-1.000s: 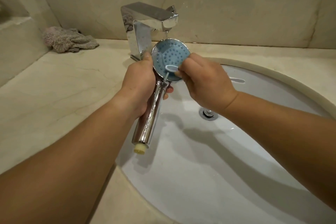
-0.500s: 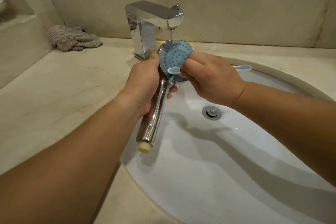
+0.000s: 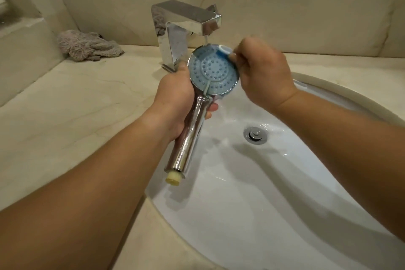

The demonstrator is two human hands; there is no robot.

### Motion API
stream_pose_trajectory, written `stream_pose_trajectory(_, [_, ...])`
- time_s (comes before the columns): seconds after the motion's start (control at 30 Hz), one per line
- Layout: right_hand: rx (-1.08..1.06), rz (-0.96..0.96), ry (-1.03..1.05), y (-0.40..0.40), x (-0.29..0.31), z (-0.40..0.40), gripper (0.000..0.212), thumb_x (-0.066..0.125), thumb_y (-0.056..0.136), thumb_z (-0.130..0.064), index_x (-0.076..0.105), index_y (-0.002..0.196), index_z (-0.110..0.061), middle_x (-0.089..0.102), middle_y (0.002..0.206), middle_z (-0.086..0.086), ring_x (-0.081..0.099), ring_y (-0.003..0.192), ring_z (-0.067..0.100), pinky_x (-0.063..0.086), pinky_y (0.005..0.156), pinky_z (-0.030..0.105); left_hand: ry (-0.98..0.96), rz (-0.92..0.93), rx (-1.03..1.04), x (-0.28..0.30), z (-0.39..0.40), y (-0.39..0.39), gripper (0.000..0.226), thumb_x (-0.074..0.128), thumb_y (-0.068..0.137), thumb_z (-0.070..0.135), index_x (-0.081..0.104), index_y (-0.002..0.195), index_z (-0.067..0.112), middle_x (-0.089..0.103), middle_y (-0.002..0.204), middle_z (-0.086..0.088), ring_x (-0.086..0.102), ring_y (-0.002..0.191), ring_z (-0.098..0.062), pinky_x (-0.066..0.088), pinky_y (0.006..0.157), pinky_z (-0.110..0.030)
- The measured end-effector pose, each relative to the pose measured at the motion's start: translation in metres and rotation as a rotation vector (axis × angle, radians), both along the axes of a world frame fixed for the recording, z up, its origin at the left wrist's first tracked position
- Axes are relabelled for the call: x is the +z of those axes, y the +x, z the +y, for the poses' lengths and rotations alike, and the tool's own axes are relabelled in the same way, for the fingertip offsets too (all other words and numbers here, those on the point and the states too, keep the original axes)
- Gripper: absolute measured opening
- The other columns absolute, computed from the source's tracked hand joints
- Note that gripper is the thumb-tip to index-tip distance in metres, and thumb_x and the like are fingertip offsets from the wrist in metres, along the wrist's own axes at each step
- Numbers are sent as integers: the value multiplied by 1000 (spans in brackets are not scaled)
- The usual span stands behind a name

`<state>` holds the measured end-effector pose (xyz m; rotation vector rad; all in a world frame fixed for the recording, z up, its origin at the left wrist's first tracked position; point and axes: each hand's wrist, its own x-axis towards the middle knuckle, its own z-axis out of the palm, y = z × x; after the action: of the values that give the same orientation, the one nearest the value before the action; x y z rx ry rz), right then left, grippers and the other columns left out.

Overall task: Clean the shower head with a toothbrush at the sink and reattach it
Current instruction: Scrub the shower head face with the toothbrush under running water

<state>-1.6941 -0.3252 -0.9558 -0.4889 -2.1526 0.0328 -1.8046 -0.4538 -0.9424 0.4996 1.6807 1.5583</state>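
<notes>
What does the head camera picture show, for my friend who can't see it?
A left hand holds a shiny shower head under a running faucet, while the right hand scrubs its blue face with a toothbrush. They are over a white sink; a crumpled cloth lies on the counter.

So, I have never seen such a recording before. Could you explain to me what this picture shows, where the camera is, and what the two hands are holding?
There is no machine here: a person works with two bare hands. The camera sits on the person's head and looks forward and down, so both forearms enter from the bottom edge. The left hand grips the chrome handle of a shower head, whose blue face is turned up toward the camera. The right hand pinches a toothbrush against the upper rim of that face. A thin stream falls from the chrome faucet onto the head. Below is a white sink with its drain. A grey cloth lies crumpled on the stone counter, at the back left.
</notes>
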Motion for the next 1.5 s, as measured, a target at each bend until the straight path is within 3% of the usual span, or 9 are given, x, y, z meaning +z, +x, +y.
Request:
stream_pose_trajectory(0.13, [142, -157, 146, 7, -15, -12, 16, 56, 93, -9, 56, 80, 0, 55, 76, 15, 45, 58, 29, 38, 45, 38, 14, 6, 8, 0, 1, -2, 50, 28, 112, 46, 67, 107, 14, 78, 78, -18, 72, 62, -31, 56, 54, -34])
stream_pose_trajectory(0.27, [33, -18, 41, 14, -15, -6, 15, 56, 93, -8, 56, 81, 1, 54, 76, 15, 46, 58, 31, 42, 46, 40, 12, -9, 30, -1, 1, -2, 46, 30, 111, 47, 64, 105, 16, 77, 76, -18, 73, 64, -31, 57, 55, -35])
stream_pose_trajectory(0.37, [138, -134, 97, 17, -25, -16, 17, 51, 93, -11, 58, 83, 2, 55, 76, 16, 46, 57, 29, 39, 45, 35, 9, 11, 32, -1, 2, -3, 48, 30, 111, 45, 67, 110, 15, 78, 77, -16, 74, 64, -30, 56, 52, -33])
stream_pose_trajectory(0.73, [1, 24, -46, 15, -25, -10, 19, 54, 96, -13, 55, 82, 1, 52, 75, 13, 42, 59, 27, 39, 47, 38, 36, -15, 43, -1, 2, -5, 51, 29, 111, 48, 65, 112, 12, 77, 77, -17, 73, 63, -29, 56, 51, -32])
stream_pose_trajectory(0.87, [99, -82, 15, 17, -31, -19, 23, 50, 96, -17, 56, 82, 1, 53, 74, 14, 41, 57, 25, 33, 48, 30, 26, 2, 25, -1, 2, -5, 53, 26, 111, 49, 66, 116, 13, 78, 84, -19, 72, 63, -29, 57, 54, -34])
stream_pose_trajectory(1.0, [-51, -9, -89, 11, -17, 6, 21, 53, 97, -16, 55, 83, -1, 53, 76, 13, 40, 62, 24, 38, 52, 36, 7, 22, 21, -2, 3, -4, 52, 26, 111, 50, 63, 117, 13, 78, 88, -19, 74, 64, -28, 58, 55, -34])
stream_pose_trajectory(1.17, [-30, -59, -118, -15, 6, 11, 21, 49, 97, -25, 54, 87, -7, 55, 82, 9, 46, 71, 25, 39, 59, 37, -13, 49, 0, -2, 4, -3, 53, 27, 110, 51, 67, 111, 16, 79, 87, -17, 75, 67, -30, 58, 58, -36])
stream_pose_trajectory(1.37, [187, -200, 177, -27, 11, -19, 11, 54, 87, -15, 57, 85, -5, 55, 75, 14, 39, 57, 23, 27, 50, 30, 1, 14, -30, -6, 1, -8, 48, 38, 108, 45, 69, 114, 9, 79, 88, -15, 75, 71, -32, 56, 56, -34])
stream_pose_trajectory(1.5, [186, -277, 249, -8, 1, -20, 9, 57, 90, -9, 58, 82, -3, 56, 76, 13, 45, 59, 28, 35, 46, 33, 29, -25, -15, -4, -2, -8, 48, 38, 109, 49, 72, 108, 15, 80, 88, -15, 72, 69, -28, 57, 66, -39])
